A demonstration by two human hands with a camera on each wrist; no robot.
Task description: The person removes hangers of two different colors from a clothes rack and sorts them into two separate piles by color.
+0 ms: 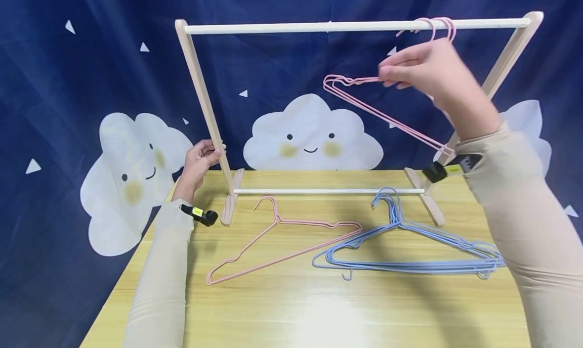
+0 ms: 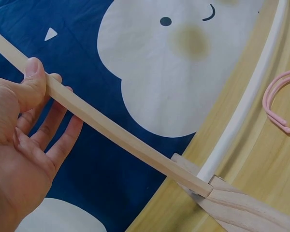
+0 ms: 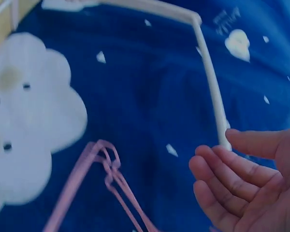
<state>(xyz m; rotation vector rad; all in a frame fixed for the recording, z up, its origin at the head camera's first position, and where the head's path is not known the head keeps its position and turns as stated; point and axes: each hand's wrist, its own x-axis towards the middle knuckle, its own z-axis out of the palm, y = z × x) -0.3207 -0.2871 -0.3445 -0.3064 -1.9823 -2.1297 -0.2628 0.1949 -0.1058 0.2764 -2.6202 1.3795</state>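
Observation:
My left hand [image 1: 198, 161] grips the left upright [image 1: 202, 95] of a wooden rack. In the left wrist view, thumb and fingers close round that upright [image 2: 101, 123]. High at the right, my right hand [image 1: 437, 70] is beside several pink hangers [image 1: 387, 117] that hang by their hooks from the rack's rail [image 1: 296, 28]. The right wrist view has its fingers loosely bent, thumb apart, with nothing held; pink hangers [image 3: 113, 164] are to their left. In the head view the hand hides part of the hangers.
On the wooden table [image 1: 255, 307], a pink hanger [image 1: 305, 222] lies in front of the rack's lower bar [image 1: 319, 191]. To its right is an overlapping pile of blue hangers [image 1: 401, 269]. A dark blue cloth [image 1: 273, 64] with clouds and triangles covers the back.

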